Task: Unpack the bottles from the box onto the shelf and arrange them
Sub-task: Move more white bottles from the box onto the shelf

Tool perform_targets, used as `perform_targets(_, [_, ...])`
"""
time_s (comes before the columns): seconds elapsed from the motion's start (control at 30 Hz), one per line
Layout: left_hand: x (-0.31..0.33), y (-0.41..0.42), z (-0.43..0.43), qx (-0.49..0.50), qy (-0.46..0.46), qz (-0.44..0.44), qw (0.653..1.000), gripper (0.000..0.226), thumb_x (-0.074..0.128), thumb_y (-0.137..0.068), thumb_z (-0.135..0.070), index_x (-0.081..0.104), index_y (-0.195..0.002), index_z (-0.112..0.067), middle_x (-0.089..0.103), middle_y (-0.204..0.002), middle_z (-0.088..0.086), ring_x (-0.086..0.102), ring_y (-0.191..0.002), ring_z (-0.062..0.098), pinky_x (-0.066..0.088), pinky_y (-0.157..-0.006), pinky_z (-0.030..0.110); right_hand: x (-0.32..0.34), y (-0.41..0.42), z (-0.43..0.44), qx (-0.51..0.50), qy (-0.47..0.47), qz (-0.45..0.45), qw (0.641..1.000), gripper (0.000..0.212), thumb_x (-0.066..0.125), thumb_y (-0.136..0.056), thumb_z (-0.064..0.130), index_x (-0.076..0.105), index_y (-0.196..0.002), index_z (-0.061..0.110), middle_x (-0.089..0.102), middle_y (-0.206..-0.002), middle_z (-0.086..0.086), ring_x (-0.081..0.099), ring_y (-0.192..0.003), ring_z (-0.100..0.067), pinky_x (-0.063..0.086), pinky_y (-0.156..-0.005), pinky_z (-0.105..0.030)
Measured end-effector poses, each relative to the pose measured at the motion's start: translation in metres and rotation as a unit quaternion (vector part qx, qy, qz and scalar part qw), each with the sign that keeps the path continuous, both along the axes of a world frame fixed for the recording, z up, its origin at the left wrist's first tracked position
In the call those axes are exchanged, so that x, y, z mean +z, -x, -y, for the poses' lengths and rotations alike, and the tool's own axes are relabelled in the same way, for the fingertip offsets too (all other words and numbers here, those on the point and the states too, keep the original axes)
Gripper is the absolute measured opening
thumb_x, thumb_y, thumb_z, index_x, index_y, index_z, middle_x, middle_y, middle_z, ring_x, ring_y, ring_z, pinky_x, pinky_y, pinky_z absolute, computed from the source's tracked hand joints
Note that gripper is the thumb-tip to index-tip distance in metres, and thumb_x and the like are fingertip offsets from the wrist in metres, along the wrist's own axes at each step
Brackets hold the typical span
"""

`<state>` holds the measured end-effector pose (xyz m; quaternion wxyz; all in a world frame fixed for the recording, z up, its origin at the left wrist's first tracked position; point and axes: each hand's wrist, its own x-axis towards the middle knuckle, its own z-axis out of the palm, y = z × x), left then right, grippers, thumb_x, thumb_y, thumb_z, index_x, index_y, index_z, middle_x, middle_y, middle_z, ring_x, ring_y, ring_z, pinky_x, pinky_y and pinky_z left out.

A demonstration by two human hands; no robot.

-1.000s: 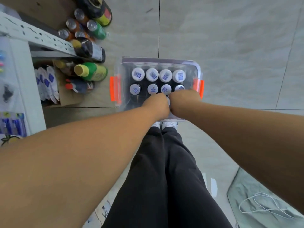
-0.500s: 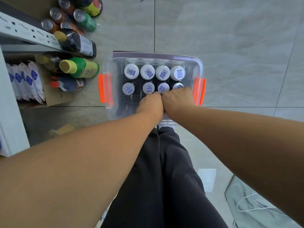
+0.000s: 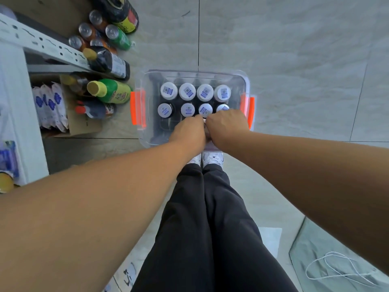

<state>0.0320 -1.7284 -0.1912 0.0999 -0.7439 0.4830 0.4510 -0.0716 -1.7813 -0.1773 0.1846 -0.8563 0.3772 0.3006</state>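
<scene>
A clear plastic box (image 3: 195,73) with orange latches (image 3: 137,108) sits on the tiled floor in front of my feet. It holds several dark bottles with white, blue-labelled caps (image 3: 168,91) in rows. My left hand (image 3: 188,131) and my right hand (image 3: 227,125) are side by side inside the box over its near row. Each has its fingers curled down around a bottle top there. Those bottles are almost wholly hidden under my hands. The white metal shelf (image 3: 42,45) is at the left.
By the shelf's foot stand a green bottle (image 3: 113,91), a dark bottle (image 3: 109,62), drink cans (image 3: 86,30) and a cardboard carton of packets (image 3: 82,125). A grey cloth with a white cable (image 3: 336,266) lies at lower right. My shoes (image 3: 212,159) touch the box's near side.
Both hands stay closed over the near row of the box. Only the view has swung slightly sideways and back.
</scene>
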Motion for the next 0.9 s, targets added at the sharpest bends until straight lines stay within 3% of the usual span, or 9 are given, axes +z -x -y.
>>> perform_targets(0.1, [0.032, -0.006, 0.0, 0.01, 0.028, -0.017, 0.999, 0.027, 0.06, -0.085, -0.043, 0.059, -0.102, -0.022, 0.066, -0.098, 0.005, 0.06, -0.091, 0.03, 0.049, -0.071, 0.037, 0.022, 0.007, 0.003, 0.001, 0.019, 0.032, 0.999, 0.012, 0.058, -0.087, 0.016, 0.063, -0.097, 0.012, 0.067, -0.093, -0.008, 0.062, -0.09, -0.032, 0.034, -0.063, -0.034])
perform_targets(0.23, [0.086, -0.017, 0.003, 0.032, 0.075, -0.05, 0.995, 0.014, 0.057, -0.087, -0.039, 0.052, -0.08, -0.027, 0.062, -0.089, 0.003, 0.06, -0.085, 0.032, 0.041, -0.064, 0.035, 0.065, 0.009, 0.014, -0.08, -0.028, 0.095, 0.992, 0.014, 0.056, -0.083, 0.018, 0.043, -0.087, 0.015, 0.064, -0.093, -0.014, 0.054, -0.069, -0.031, 0.037, -0.057, -0.033])
perform_targets(0.33, [0.136, -0.031, 0.007, 0.056, 0.111, -0.059, 0.99, 0.029, 0.054, -0.085, -0.05, 0.062, -0.096, -0.025, 0.065, -0.092, 0.002, 0.061, -0.087, 0.029, 0.045, -0.067, 0.034, 0.113, 0.006, 0.027, -0.128, -0.04, 0.129, 0.982, 0.02, 0.056, -0.083, 0.023, 0.038, -0.088, 0.014, 0.057, -0.09, -0.012, 0.044, -0.066, -0.029, 0.033, -0.057, -0.032])
perform_targets(0.4, [0.173, -0.043, 0.014, 0.05, 0.151, -0.047, 0.986, 0.037, 0.052, -0.085, -0.059, 0.061, -0.099, -0.026, 0.067, -0.092, 0.003, 0.061, -0.085, 0.029, 0.045, -0.065, 0.036, 0.152, 0.002, 0.04, -0.111, -0.028, 0.152, 0.982, 0.022, 0.056, -0.083, 0.029, 0.047, -0.092, 0.012, 0.06, -0.09, -0.01, 0.048, -0.07, -0.03, 0.037, -0.059, -0.033])
perform_targets(0.53, [0.253, -0.074, 0.031, 0.033, 0.19, -0.022, 0.981, 0.035, 0.058, -0.088, -0.055, 0.061, -0.107, -0.026, 0.068, -0.098, 0.001, 0.062, -0.09, 0.026, 0.051, -0.073, 0.039, 0.245, -0.013, 0.069, -0.076, -0.027, 0.191, 0.978, 0.026, 0.058, -0.08, 0.036, 0.057, -0.091, 0.013, 0.063, -0.084, -0.009, 0.058, -0.074, -0.033, 0.05, -0.061, -0.037])
perform_targets(0.63, [0.326, -0.097, 0.042, 0.013, 0.215, 0.0, 0.976, 0.033, 0.058, -0.089, -0.056, 0.061, -0.102, -0.025, 0.067, -0.095, -0.003, 0.062, -0.087, 0.022, 0.051, -0.072, 0.038, 0.32, -0.031, 0.086, -0.016, 0.008, 0.227, 0.974, 0.026, 0.058, -0.08, 0.037, 0.059, -0.086, 0.012, 0.064, -0.08, -0.01, 0.06, -0.075, -0.035, 0.05, -0.06, -0.037])
perform_targets(0.73, [0.408, -0.124, 0.047, 0.005, 0.245, 0.025, 0.969, 0.029, 0.059, -0.09, -0.056, 0.062, -0.097, -0.028, 0.067, -0.091, -0.005, 0.062, -0.085, 0.019, 0.051, -0.072, 0.037, 0.4, -0.058, 0.099, 0.029, 0.035, 0.252, 0.967, 0.031, 0.059, -0.08, 0.039, 0.065, -0.094, 0.013, 0.067, -0.086, -0.009, 0.061, -0.081, -0.034, 0.054, -0.067, -0.039])
perform_targets(0.83, [0.489, -0.157, 0.041, 0.015, 0.304, 0.074, 0.95, 0.029, 0.06, -0.088, -0.057, 0.057, -0.08, -0.029, 0.062, -0.078, -0.007, 0.059, -0.078, 0.018, 0.043, -0.061, 0.033, 0.48, -0.098, 0.11, 0.095, 0.061, 0.296, 0.948, 0.026, 0.062, -0.077, 0.037, 0.066, -0.081, 0.012, 0.065, -0.077, -0.01, 0.06, -0.074, -0.032, 0.05, -0.06, -0.035])
perform_targets(0.9, [0.541, -0.18, 0.03, 0.031, 0.352, 0.113, 0.929, 0.037, 0.061, -0.086, -0.059, 0.062, -0.079, -0.023, 0.064, -0.076, -0.002, 0.061, -0.075, 0.019, 0.046, -0.061, 0.036, 0.533, -0.127, 0.11, 0.136, 0.1, 0.338, 0.926, 0.029, 0.062, -0.076, 0.037, 0.067, -0.077, 0.009, 0.064, -0.074, -0.012, 0.06, -0.072, -0.031, 0.044, -0.057, -0.033])
